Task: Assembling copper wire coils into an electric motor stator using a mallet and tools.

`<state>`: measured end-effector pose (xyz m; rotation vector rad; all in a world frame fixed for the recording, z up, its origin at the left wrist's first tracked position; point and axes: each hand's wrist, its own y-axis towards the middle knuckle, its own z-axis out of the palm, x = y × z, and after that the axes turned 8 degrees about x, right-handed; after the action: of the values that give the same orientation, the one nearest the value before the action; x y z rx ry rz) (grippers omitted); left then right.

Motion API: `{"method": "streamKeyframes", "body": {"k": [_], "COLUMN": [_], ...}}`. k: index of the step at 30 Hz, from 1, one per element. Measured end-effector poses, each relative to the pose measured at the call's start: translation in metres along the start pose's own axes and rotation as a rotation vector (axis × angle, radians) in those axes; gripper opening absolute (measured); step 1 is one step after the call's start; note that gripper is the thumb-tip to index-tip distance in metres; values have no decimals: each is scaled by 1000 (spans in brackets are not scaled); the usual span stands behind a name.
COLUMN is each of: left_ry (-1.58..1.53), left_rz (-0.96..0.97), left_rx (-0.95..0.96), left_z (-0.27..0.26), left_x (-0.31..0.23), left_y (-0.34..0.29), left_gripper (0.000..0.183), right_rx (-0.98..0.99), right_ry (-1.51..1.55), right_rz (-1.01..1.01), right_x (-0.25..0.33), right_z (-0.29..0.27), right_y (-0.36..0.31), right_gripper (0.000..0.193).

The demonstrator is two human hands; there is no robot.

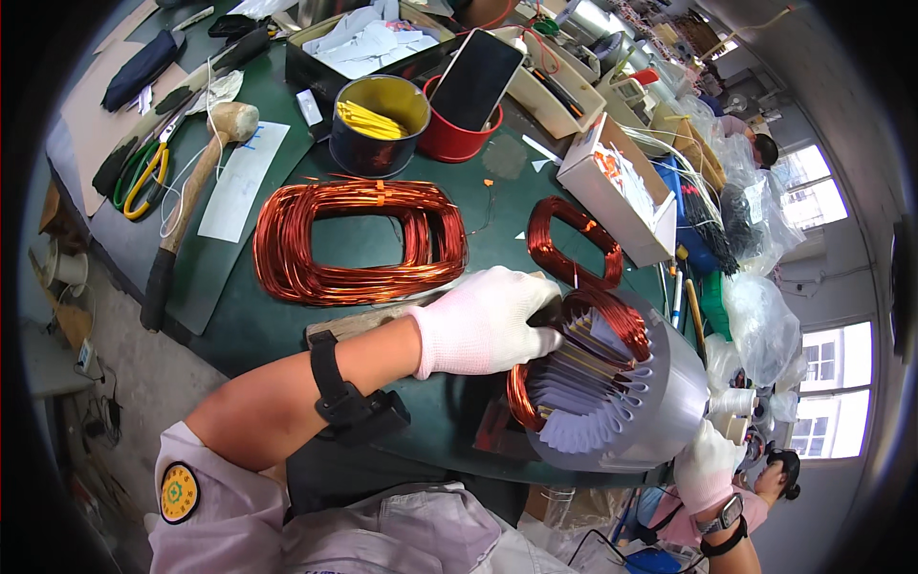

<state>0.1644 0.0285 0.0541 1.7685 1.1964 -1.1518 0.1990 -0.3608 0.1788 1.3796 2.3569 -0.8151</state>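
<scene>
A grey metal motor stator [669, 402] lies on its side at the right of the bench. Pale slot liners [579, 383] fan out around its opening, and a copper wire coil [612, 320] sits partly in the slots. My left hand [492, 320], in a white glove, is at the opening's left rim with thumb and fingers curled together. What they pinch is hidden. Against the stator's outer right side is my right hand [706, 464], also gloved, its fingers mostly out of sight. Behind my left hand lies a big bundle of copper coils [277, 239].
A smaller copper coil [540, 234] lies behind the stator. Farther back stand a dark tin [368, 153] of yellow strips, a red bowl [449, 148] with a phone [478, 81], and a white carton [617, 206]. A mallet [191, 206] and scissors [148, 182] lie at left.
</scene>
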Motion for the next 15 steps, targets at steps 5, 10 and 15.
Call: {"method": "streamKeyframes", "body": {"k": [5, 10, 15], "left_ry": [64, 103, 104], "left_rz": [81, 149, 42], "left_rx": [-103, -160, -71], "left_z": [9, 13, 8], "left_x": [8, 14, 7], "left_y": [0, 3, 2], "left_gripper": [27, 27, 28], "right_rx": [-150, -304, -68], "right_ry": [195, 150, 78], "right_rz": [-218, -381, -127], "right_x": [15, 47, -5], "right_z": [9, -10, 21], "right_y": [16, 34, 16], "right_gripper": [20, 20, 17]}}
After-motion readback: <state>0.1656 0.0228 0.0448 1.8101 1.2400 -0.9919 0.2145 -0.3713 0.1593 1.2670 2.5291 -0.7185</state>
